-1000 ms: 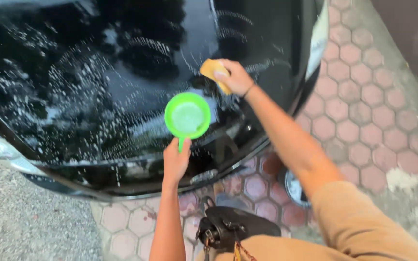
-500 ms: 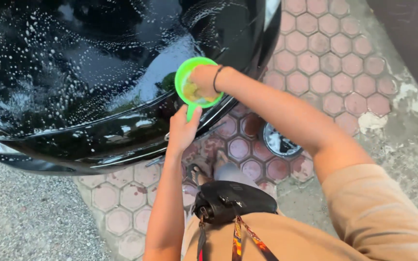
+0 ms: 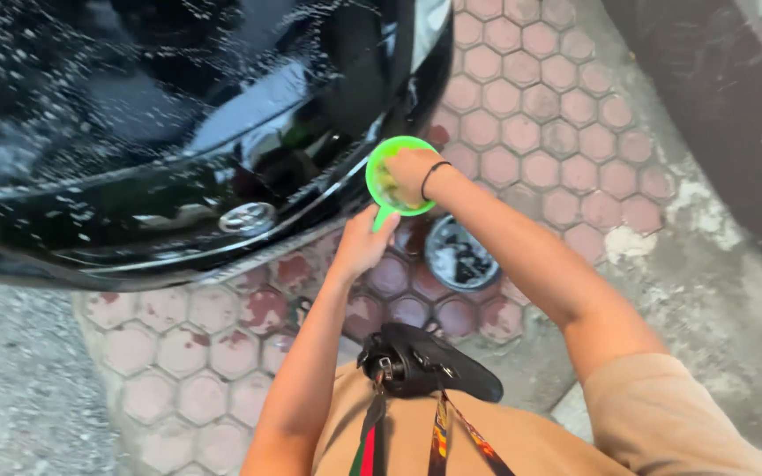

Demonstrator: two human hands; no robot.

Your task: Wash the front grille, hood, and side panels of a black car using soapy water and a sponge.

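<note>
Head cam looking straight down, and what I'm seeing is a bright green plastic dipper (image 3: 396,176), round and shallow with a short handle poking out of its lower edge. My left hand (image 3: 362,244) has its grip wrapped shut around that handle from below, so the bowl sits just above and slightly right of that grip. My right hand (image 3: 409,170) is down inside the bowl, fingers curled over something yellowish, looks like a sponge (image 3: 387,182), but it's mostly hidden under the hand, so I can't tell how tightly that grip is closed on it. There's a thin black band on that wrist. Can't really make out any liquid in the dipper past the hand.

Just below the dipper, right of my left grip, a round dark bucket (image 3: 460,253) sits on the pink hexagon paving (image 3: 557,106), with what looks like sudsy water in it. Left of and above both grips is the soapy black car (image 3: 178,115), foam flecks all over the glossy paint, dipper held right beside its edge. A black pouch (image 3: 425,363) hangs at my chest on a striped strap.
</note>
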